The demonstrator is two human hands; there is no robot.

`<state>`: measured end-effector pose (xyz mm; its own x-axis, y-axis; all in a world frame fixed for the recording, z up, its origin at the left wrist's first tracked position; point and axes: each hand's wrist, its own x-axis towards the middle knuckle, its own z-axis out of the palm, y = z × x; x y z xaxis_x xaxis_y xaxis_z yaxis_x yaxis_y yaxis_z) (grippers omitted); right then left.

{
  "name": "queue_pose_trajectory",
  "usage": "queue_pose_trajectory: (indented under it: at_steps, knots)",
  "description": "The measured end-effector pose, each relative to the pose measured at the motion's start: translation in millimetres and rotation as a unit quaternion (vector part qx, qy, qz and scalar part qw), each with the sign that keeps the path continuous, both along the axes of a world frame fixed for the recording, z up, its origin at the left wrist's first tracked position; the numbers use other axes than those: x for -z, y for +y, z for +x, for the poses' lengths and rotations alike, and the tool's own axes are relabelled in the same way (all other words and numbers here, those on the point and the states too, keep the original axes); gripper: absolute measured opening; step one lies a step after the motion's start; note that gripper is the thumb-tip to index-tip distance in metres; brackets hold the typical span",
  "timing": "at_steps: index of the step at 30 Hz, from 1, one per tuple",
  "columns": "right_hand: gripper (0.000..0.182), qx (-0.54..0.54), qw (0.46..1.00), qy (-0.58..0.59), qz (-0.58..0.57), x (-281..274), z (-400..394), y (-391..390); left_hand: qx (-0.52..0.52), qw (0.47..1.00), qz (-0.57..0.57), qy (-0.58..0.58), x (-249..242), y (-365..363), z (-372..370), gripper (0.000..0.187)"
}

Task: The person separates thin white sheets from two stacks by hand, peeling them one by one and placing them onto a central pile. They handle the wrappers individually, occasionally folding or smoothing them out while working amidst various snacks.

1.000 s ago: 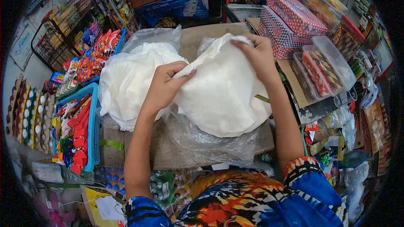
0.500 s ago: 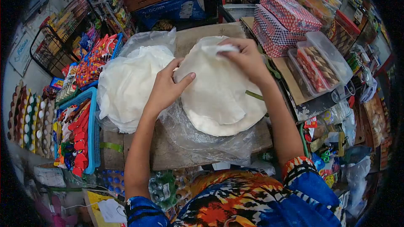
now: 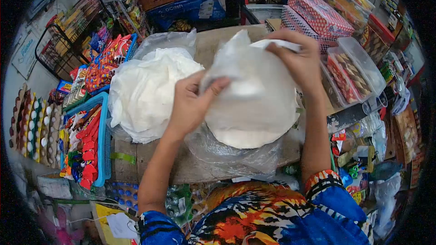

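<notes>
A thin, round, white lumpia wrapper hangs blurred between my hands, raised off a stack of wrappers. My left hand pinches its left edge between thumb and fingers. At the upper right edge, my right hand is closed on the same sheet, which folds over at the top. Clear plastic lies beneath the stack. Left of my left hand is a loose, ruffled pile of separated wrappers, also on plastic. The lifted sheet covers most of the stack.
The wooden board carries both piles. Blue baskets of packaged snacks and egg trays stand at the left. Checkered boxes and a clear food container sit at the right. A blue GCash banner is behind.
My right hand has moved right and pulled the sheet's upper edge up and away from the stack. My left hand has shifted slightly right and lower. The view has shifted a little.
</notes>
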<state>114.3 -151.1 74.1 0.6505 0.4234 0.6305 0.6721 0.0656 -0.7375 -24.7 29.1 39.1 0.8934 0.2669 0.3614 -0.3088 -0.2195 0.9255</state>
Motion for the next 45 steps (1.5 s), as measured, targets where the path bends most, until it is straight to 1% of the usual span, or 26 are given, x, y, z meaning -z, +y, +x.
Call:
queue_pose_trajectory:
  at_steps: [1, 3, 4, 6, 8, 9, 11, 13, 15, 18, 20, 22, 24, 26, 27, 29, 30, 31, 32, 33, 34, 36, 38, 39, 43, 45]
  knots:
    - [0.018, -0.003, 1.0, -0.001, -0.002, -6, -6, -2, 0.042, 0.999, -0.019, -0.023, -1, -7, -3, 0.026]
    - [0.02, 0.016, 0.988, -0.148, 0.043, -12, -14, -6, 0.052, 0.998, -0.038, -0.007, 1, -12, -2, 0.026]
    - [0.02, 0.015, 0.989, -0.144, 0.041, -8, -12, -4, 0.064, 0.996, -0.054, 0.01, 2, -14, -2, 0.027]
    - [0.022, -0.028, 0.981, -0.188, -0.051, 5, -6, 4, 0.065, 0.997, -0.037, 0.033, 20, 6, 13, 0.03]
    - [0.02, -0.033, 0.955, -0.191, -0.223, 22, 2, 12, 0.093, 0.975, 0.007, 0.202, 39, 30, 24, 0.03]
    - [0.02, -0.028, 0.956, -0.187, -0.223, 34, 7, 17, 0.107, 0.97, -0.014, 0.219, 47, 33, 27, 0.031]
    - [0.019, 0.007, 0.924, -0.229, -0.307, 54, 13, 27, 0.109, 0.969, -0.001, 0.222, 56, 38, 31, 0.03]
    - [0.02, 0.011, 0.929, -0.227, -0.292, 59, 13, 28, 0.106, 0.969, 0.012, 0.223, 58, 38, 33, 0.03]
    - [0.021, 0.009, 0.933, -0.228, -0.279, 61, 12, 32, 0.068, 0.98, 0.011, 0.187, 51, 32, 30, 0.031]
    - [0.024, -0.026, 0.951, -0.192, -0.24, 64, 14, 38, 0.063, 0.974, 0.053, 0.212, 56, 42, 32, 0.03]
    - [0.025, -0.05, 0.963, -0.11, -0.243, 69, 14, 42, 0.072, 0.976, 0.03, 0.205, 60, 44, 33, 0.028]
    - [0.027, -0.048, 0.962, -0.103, -0.246, 72, 17, 43, 0.083, 0.977, 0.006, 0.196, 62, 45, 33, 0.026]
    - [0.029, -0.045, 0.962, -0.097, -0.25, 75, 18, 44, 0.078, 0.978, 0.026, 0.191, 61, 44, 33, 0.026]
    - [0.027, -0.065, 0.973, -0.036, -0.22, 73, 16, 47, 0.074, 0.979, 0.026, 0.19, 60, 44, 33, 0.027]
    - [0.027, -0.065, 0.972, -0.037, -0.222, 69, 12, 47, 0.07, 0.979, 0.027, 0.189, 60, 44, 33, 0.027]
    - [0.036, -0.116, 0.943, 0.025, -0.311, 60, 5, 47, 0.075, 0.979, 0.038, 0.183, 57, 43, 32, 0.027]
    - [0.036, -0.117, 0.943, 0.025, -0.312, 63, 6, 47, 0.08, 0.979, 0.051, 0.179, 57, 44, 32, 0.027]
    - [0.04, -0.089, 0.946, -0.021, -0.312, 69, 8, 47, 0.08, 0.979, 0.051, 0.179, 58, 44, 32, 0.027]
    - [0.044, -0.061, 0.946, -0.066, -0.312, 76, 10, 48, 0.083, 0.978, 0.046, 0.187, 59, 45, 33, 0.027]
    - [0.041, -0.07, 0.962, 0.003, -0.264, 79, 21, 49, 0.087, 0.976, 0.04, 0.196, 60, 45, 33, 0.026]
    - [0.041, -0.069, 0.962, 0.005, -0.264, 81, 33, 45, 0.088, 0.975, 0.04, 0.198, 58, 46, 32, 0.026]
    - [0.037, 0.126, 0.986, 0.045, -0.1, 79, 56, 33, 0.086, 0.976, 0.047, 0.194, 49, 45, 31, 0.024]
    - [0.035, 0.155, 0.974, 0.164, -0.012, 77, 73, 18, 0.101, 0.975, 0.011, 0.198, 40, 38, 26, 0.023]
    - [0.031, 0.18, 0.974, 0.14, 0.002, 78, 79, 13, 0.114, 0.973, -0.024, 0.201, 38, 35, 26, 0.022]
    - [0.029, 0.125, 0.97, 0.2, 0.055, 76, 77, 7, 0.118, 0.964, -0.021, 0.235, 44, 48, 28, 0.025]
    - [0.028, 0.066, 0.98, 0.184, 0.023, 70, 64, 16, 0.134, 0.954, 0.008, 0.266, 41, 52, 28, 0.036]
